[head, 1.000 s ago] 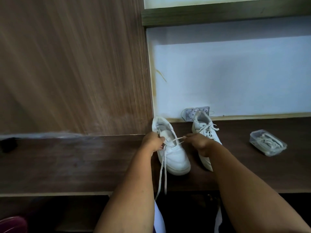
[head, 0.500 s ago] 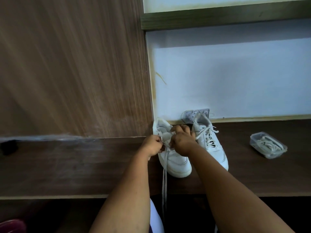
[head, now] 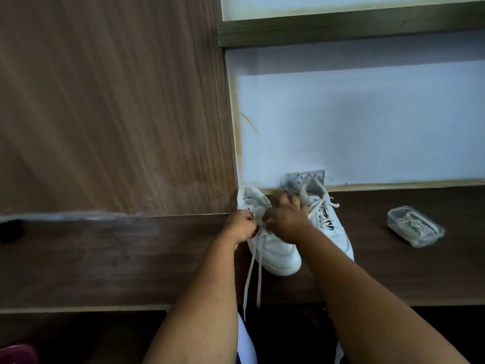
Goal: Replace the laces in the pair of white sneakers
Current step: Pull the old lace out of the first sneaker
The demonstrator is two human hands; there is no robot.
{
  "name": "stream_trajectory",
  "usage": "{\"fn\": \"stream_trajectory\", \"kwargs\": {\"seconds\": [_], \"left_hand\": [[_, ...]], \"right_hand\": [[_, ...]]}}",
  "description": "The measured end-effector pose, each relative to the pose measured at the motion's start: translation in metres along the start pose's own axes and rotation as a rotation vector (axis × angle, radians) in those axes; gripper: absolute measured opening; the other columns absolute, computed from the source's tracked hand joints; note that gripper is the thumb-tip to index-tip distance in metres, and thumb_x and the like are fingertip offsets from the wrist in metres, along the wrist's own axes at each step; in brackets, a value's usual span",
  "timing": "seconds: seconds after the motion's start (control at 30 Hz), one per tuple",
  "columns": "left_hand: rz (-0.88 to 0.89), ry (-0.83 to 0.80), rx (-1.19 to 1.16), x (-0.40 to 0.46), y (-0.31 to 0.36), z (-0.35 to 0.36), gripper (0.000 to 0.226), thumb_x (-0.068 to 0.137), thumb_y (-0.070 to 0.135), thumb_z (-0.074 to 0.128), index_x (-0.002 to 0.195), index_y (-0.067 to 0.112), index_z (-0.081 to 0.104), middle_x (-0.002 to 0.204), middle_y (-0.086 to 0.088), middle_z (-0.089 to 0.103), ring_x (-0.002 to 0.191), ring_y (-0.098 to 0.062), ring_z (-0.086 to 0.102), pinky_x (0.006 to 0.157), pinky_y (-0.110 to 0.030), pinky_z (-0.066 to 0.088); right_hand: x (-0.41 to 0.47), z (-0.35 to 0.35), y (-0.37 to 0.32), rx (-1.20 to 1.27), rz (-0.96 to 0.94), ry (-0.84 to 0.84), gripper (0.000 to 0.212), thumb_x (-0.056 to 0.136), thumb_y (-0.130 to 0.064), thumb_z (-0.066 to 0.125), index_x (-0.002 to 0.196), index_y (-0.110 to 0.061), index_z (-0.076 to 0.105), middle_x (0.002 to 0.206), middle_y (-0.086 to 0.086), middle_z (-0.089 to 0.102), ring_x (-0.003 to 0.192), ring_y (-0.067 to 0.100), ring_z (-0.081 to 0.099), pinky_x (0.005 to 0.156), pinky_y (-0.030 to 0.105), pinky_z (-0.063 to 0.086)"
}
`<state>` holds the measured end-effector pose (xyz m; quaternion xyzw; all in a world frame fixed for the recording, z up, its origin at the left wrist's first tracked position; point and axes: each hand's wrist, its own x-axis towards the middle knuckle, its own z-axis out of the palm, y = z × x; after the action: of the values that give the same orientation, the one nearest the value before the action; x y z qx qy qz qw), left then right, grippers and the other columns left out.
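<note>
Two white sneakers stand on the dark wooden desk. The left sneaker points toward me, and its white lace hangs in two strands over the desk's front edge. My left hand grips the lace at the sneaker's left eyelets. My right hand is over the same sneaker's tongue, fingers curled at the lace; what they pinch is hidden. The right sneaker stands laced beside it.
A clear plastic container with pale laces in it sits on the desk at the right. A wall socket is behind the sneakers. A wooden panel rises at the left, a white wall at the right.
My right hand moved left from beside the right sneaker to over the left sneaker's tongue. The lace that was stretched between my hands has slackened. My left hand stayed put.
</note>
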<state>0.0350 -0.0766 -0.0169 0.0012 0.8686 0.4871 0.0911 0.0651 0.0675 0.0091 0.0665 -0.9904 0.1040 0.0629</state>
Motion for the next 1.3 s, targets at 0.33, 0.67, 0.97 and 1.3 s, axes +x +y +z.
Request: {"fn": "stream_trajectory", "kwargs": {"seconds": [0.33,0.67,0.97,1.3], "left_hand": [[-0.005,-0.03,0.052,0.001,-0.003,-0.003,0.019,0.082,0.021,0.051,0.074,0.008,0.061,0.08,-0.014,0.071,0.082,-0.028,0.071,0.08,-0.048,0.058],[-0.071,-0.223,0.175,-0.016,0.006,-0.002,0.034,0.08,0.022,0.078,0.075,0.016,0.045,0.075,-0.004,0.055,0.066,-0.015,0.055,0.064,-0.032,0.055],[0.018,-0.208,0.468,-0.023,0.014,-0.007,0.024,0.088,0.003,0.049,0.105,0.004,0.065,0.093,-0.013,0.063,0.088,-0.028,0.062,0.08,-0.037,0.052],[0.146,0.022,-0.515,-0.051,0.036,-0.082,0.029,0.1,0.003,0.039,0.077,0.018,0.05,0.076,-0.001,0.065,0.079,-0.013,0.055,0.077,-0.03,0.042]], "right_hand": [[0.001,-0.051,0.059,1.733,0.634,0.747,0.033,0.099,-0.007,0.036,0.072,-0.018,0.051,0.071,0.006,0.057,0.046,0.013,0.056,0.045,0.016,0.041],[-0.018,-0.063,0.064,1.024,0.381,0.013,0.035,0.096,-0.04,0.051,0.077,-0.012,0.06,0.074,0.008,0.061,0.055,0.017,0.047,0.05,0.023,0.036],[0.001,0.015,-0.008,0.375,0.176,0.033,0.049,0.082,-0.048,0.067,0.113,-0.013,0.05,0.105,0.015,0.056,0.097,0.032,0.059,0.076,0.034,0.047],[0.019,0.027,0.012,0.412,0.216,-0.076,0.043,0.08,-0.03,0.074,0.111,-0.013,0.049,0.112,0.012,0.058,0.097,0.027,0.057,0.078,0.029,0.044]]}}
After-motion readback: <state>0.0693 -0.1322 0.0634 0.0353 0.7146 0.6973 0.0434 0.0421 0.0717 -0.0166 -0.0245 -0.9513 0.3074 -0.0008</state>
